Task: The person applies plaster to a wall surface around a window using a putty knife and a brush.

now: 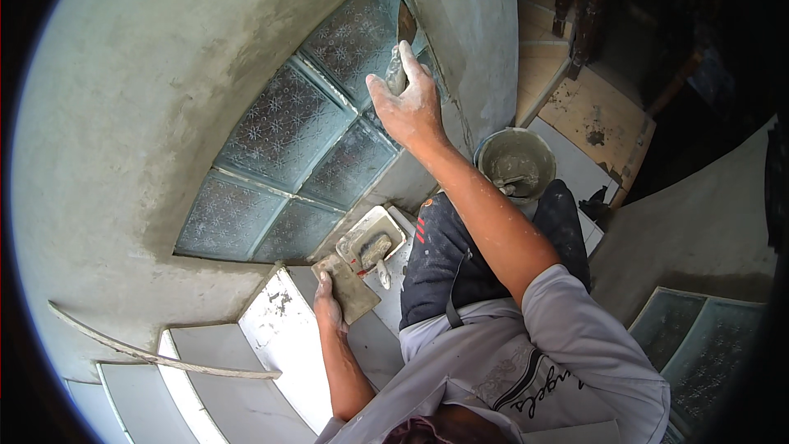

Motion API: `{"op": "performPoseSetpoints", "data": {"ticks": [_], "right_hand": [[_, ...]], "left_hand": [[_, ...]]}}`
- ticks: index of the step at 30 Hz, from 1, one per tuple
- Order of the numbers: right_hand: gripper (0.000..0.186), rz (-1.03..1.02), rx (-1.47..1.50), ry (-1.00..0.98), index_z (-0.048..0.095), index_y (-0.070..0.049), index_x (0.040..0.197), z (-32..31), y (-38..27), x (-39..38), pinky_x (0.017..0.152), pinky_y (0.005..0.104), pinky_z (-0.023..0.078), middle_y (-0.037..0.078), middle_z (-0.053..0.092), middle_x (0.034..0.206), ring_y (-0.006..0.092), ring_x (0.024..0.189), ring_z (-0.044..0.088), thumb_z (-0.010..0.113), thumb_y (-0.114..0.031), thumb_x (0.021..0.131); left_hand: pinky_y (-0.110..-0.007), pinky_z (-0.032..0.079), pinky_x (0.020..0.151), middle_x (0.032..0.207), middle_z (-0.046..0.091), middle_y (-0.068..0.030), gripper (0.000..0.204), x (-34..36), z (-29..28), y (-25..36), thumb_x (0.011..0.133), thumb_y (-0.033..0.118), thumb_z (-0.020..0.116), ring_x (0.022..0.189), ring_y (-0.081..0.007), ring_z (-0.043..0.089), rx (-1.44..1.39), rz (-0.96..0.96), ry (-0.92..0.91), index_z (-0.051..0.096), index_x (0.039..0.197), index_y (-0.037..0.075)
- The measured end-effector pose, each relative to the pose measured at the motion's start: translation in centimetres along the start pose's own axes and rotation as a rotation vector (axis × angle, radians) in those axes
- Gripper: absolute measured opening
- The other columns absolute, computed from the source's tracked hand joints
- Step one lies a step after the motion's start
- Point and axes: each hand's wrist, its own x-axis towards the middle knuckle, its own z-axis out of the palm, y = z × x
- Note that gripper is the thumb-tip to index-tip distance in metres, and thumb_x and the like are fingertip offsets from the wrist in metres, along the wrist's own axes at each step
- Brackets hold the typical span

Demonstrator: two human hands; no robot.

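Observation:
My right hand (408, 103) is closed round the handle of a small trowel (406, 25), dusted with grey-white mortar. Its narrow brown blade points up along the right edge of a patterned glass-block window (283, 127) set in the grey plastered wall; whether the tip touches the joint cannot be made out. Lower down, my left hand (327, 306) grips the left edge of a flat, mortar-stained board (349, 289). Just beyond that board sits a white tub (398, 234) of grey mortar, with another trowel (377, 251) lying across it.
A bucket (530, 144) of grey mix with a tool in it stands right of my knees. White stair steps (238, 382) descend at lower left, crossed by a thin curved strip (164, 358). Wooden stairs (538, 66) rise at upper right. Another glass-block window (711, 353) shows at lower right.

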Motion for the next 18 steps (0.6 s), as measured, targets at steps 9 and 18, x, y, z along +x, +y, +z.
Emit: {"op": "performPoseSetpoints", "data": {"ticks": [9,18], "right_hand": [[0.079,-0.038,-0.007,0.022,0.038,0.009,0.145,0.2,-1.1,1.0,0.102,0.044,0.044,0.032,0.056,0.121,0.0422,0.114,0.056,0.07,-0.031,0.084],[0.081,0.01,0.099,0.008,0.039,0.015,0.142,0.4,-2.4,1.9,0.109,0.0365,0.04,0.032,0.052,0.137,0.0358,0.128,0.054,0.074,-0.028,0.084]], "left_hand": [[-0.045,0.056,0.092,0.129,0.06,-0.0181,0.061,0.3,-0.1,-0.1,0.101,0.046,0.052,0.112,-0.0298,0.064,0.005,-0.005,-0.002,0.047,0.14,-0.001],[-0.045,0.056,0.091,0.128,0.06,-0.018,0.061,0.5,-0.3,-0.1,0.101,0.046,0.052,0.111,-0.03,0.064,-0.001,-0.001,-0.001,0.047,0.14,-0.002]]}}
